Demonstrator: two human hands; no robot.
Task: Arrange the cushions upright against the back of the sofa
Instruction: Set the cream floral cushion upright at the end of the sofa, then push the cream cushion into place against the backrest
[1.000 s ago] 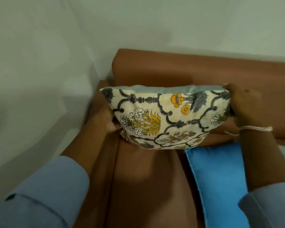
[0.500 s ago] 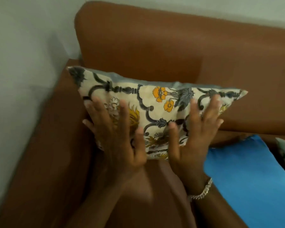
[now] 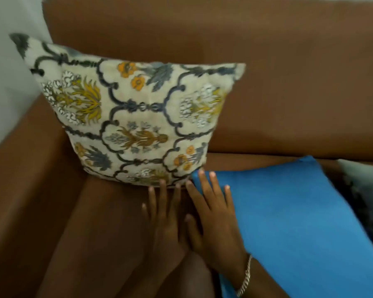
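A cream floral cushion [image 3: 136,123] stands upright in the sofa's left corner, leaning on the brown backrest [image 3: 224,39]. A plain blue cushion [image 3: 289,211] lies flat on the seat to its right. My left hand [image 3: 164,220] is flat with fingers spread, fingertips at the floral cushion's bottom edge, holding nothing. My right hand [image 3: 213,216], with a silver bracelet on the wrist, lies beside it with fingers spread over the blue cushion's near-left corner, not gripping it.
The brown armrest [image 3: 26,179] runs along the left, with a pale wall [image 3: 9,72] behind it. Part of another patterned cushion [image 3: 366,190] shows at the right edge. Brown seat [image 3: 99,233] shows in front of the floral cushion.
Both hands have slid down off the face of the floral cushion to its bottom edge. The cushion now stands taller against the backrest. The view has moved closer.
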